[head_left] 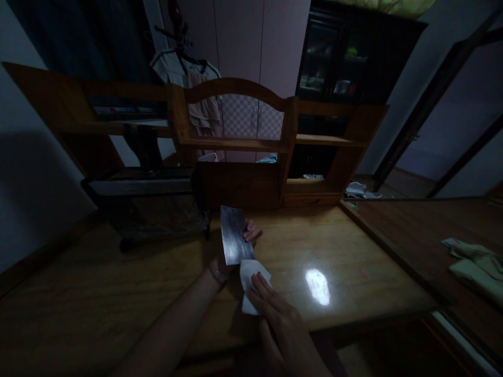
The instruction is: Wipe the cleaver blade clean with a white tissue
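Note:
My left hand point(223, 264) grips a broad steel cleaver point(234, 234) and holds its blade upright over the wooden desk point(346, 246); fingertips show past the blade's right edge. My right hand point(275, 309) lies with fingers stretched on a white cloth or tissue point(251, 280), pressing it against the lower edge of the blade. Most of the left hand is hidden behind the blade.
A wooden shelf unit point(236, 141) stands at the back of the desk. A dark device point(141, 183) sits at the left. A lamp glare point(318, 285) shines on the desk. Crumpled cloths point(471, 264) lie on a second table at the right.

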`<state>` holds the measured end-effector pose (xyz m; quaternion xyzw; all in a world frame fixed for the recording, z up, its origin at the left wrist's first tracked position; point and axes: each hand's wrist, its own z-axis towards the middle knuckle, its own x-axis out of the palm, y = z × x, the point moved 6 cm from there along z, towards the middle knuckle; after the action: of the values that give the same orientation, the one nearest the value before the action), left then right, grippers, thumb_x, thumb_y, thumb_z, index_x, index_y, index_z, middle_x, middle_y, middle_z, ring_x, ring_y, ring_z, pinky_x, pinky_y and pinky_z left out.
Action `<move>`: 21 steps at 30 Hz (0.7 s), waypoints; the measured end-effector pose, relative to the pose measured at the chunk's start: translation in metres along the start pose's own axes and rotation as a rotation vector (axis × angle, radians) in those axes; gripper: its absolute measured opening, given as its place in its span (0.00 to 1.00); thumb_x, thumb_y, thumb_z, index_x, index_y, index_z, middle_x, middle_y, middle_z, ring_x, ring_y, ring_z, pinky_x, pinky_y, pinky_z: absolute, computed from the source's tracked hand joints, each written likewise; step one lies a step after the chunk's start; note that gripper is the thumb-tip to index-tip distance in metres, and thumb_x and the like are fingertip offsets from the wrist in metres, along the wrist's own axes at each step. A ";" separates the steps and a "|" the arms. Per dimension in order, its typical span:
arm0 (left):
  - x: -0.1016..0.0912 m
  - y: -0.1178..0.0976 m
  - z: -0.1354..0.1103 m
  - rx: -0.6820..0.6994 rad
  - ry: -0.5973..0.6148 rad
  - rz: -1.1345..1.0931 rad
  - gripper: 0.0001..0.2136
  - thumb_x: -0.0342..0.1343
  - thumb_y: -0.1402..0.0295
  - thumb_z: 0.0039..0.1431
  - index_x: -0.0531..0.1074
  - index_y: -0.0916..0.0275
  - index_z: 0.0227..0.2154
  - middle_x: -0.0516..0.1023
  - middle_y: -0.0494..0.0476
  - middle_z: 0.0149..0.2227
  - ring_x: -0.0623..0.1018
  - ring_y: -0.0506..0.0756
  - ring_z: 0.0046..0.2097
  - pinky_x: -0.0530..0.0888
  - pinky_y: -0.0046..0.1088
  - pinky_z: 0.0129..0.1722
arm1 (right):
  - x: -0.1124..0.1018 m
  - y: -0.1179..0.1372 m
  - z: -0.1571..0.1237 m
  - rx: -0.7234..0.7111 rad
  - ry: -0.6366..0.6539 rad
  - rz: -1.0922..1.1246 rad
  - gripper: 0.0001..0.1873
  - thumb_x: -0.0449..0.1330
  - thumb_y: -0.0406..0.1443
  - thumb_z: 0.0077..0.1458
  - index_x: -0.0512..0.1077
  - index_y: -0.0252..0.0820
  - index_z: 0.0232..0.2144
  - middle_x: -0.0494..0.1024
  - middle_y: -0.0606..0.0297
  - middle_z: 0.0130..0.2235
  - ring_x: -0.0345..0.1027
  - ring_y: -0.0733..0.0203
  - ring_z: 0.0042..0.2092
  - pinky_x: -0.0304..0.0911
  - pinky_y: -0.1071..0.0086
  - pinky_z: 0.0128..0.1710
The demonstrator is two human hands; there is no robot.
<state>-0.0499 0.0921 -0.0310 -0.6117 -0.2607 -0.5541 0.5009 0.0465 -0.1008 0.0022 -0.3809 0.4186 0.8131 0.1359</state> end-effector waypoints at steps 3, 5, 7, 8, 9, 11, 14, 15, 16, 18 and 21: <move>0.001 0.000 -0.001 0.005 -0.029 0.009 0.17 0.38 0.70 0.68 0.55 0.62 0.20 0.52 0.48 0.19 0.58 0.46 0.20 0.62 0.20 0.23 | 0.001 -0.001 -0.006 -0.021 0.006 -0.001 0.38 0.48 0.21 0.50 0.57 0.41 0.64 0.54 0.60 0.67 0.44 0.55 0.68 0.53 0.56 0.64; 0.000 -0.001 -0.002 0.008 -0.046 0.028 0.17 0.38 0.71 0.68 0.55 0.62 0.20 0.52 0.48 0.18 0.57 0.46 0.20 0.63 0.21 0.24 | 0.001 -0.001 -0.009 -0.055 -0.015 -0.009 0.39 0.47 0.20 0.50 0.55 0.39 0.65 0.53 0.59 0.67 0.43 0.55 0.68 0.54 0.56 0.64; 0.000 0.000 -0.002 -0.003 -0.047 0.045 0.18 0.37 0.72 0.68 0.56 0.62 0.20 0.52 0.47 0.18 0.57 0.47 0.20 0.64 0.22 0.25 | -0.001 0.001 -0.013 -0.097 -0.059 -0.021 0.40 0.47 0.20 0.50 0.53 0.40 0.66 0.53 0.58 0.67 0.45 0.55 0.68 0.55 0.58 0.63; 0.000 0.000 -0.001 -0.005 -0.043 0.049 0.18 0.36 0.71 0.68 0.56 0.62 0.20 0.52 0.47 0.18 0.57 0.47 0.20 0.65 0.22 0.25 | -0.003 0.001 -0.016 -0.108 -0.080 -0.028 0.40 0.47 0.20 0.51 0.52 0.40 0.66 0.54 0.58 0.67 0.46 0.56 0.67 0.56 0.58 0.63; 0.000 0.000 -0.001 -0.006 -0.044 0.048 0.18 0.36 0.71 0.68 0.56 0.62 0.20 0.52 0.47 0.18 0.57 0.47 0.20 0.65 0.23 0.25 | -0.005 0.001 -0.018 -0.110 -0.099 -0.037 0.40 0.47 0.20 0.51 0.52 0.41 0.66 0.55 0.59 0.67 0.47 0.57 0.67 0.56 0.60 0.62; -0.002 -0.001 0.000 -0.004 -0.060 0.041 0.18 0.36 0.70 0.69 0.56 0.62 0.20 0.51 0.47 0.18 0.56 0.47 0.19 0.64 0.23 0.24 | -0.007 0.000 -0.022 -0.095 -0.116 -0.060 0.39 0.46 0.20 0.53 0.53 0.44 0.66 0.57 0.60 0.66 0.51 0.59 0.66 0.57 0.63 0.62; -0.005 0.001 0.003 -0.007 -0.090 0.027 0.18 0.37 0.69 0.68 0.55 0.61 0.20 0.49 0.46 0.17 0.55 0.47 0.19 0.63 0.23 0.23 | -0.008 -0.004 -0.027 -0.123 -0.126 -0.097 0.38 0.45 0.20 0.54 0.54 0.48 0.65 0.61 0.63 0.64 0.56 0.61 0.64 0.60 0.67 0.59; -0.006 0.001 0.004 -0.006 -0.091 0.023 0.18 0.38 0.68 0.68 0.55 0.61 0.20 0.49 0.46 0.17 0.55 0.47 0.18 0.63 0.23 0.23 | -0.008 -0.004 -0.028 -0.148 -0.140 -0.105 0.38 0.45 0.21 0.55 0.54 0.49 0.65 0.62 0.64 0.64 0.58 0.61 0.63 0.61 0.68 0.58; -0.007 0.001 0.005 -0.001 -0.088 0.017 0.18 0.37 0.68 0.68 0.55 0.61 0.20 0.48 0.46 0.17 0.54 0.47 0.18 0.63 0.23 0.23 | -0.010 -0.004 -0.030 -0.167 -0.151 -0.110 0.37 0.46 0.22 0.55 0.54 0.51 0.65 0.64 0.65 0.63 0.60 0.61 0.62 0.62 0.70 0.57; -0.009 0.001 0.006 0.013 -0.077 0.002 0.18 0.37 0.69 0.68 0.55 0.61 0.20 0.48 0.45 0.17 0.54 0.46 0.18 0.63 0.22 0.23 | -0.014 -0.003 -0.033 -0.172 -0.167 -0.114 0.35 0.48 0.25 0.57 0.56 0.53 0.64 0.66 0.67 0.62 0.63 0.61 0.60 0.64 0.71 0.55; -0.010 0.001 0.006 0.020 -0.070 -0.003 0.18 0.37 0.69 0.68 0.55 0.61 0.20 0.49 0.46 0.18 0.54 0.46 0.19 0.63 0.22 0.23 | -0.023 0.000 -0.038 -0.152 -0.135 -0.117 0.32 0.50 0.26 0.58 0.59 0.54 0.63 0.68 0.67 0.61 0.66 0.60 0.58 0.66 0.70 0.55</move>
<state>-0.0492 0.0996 -0.0399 -0.6253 -0.2845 -0.5304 0.4967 0.0808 -0.1286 0.0053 -0.3584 0.3224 0.8571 0.1818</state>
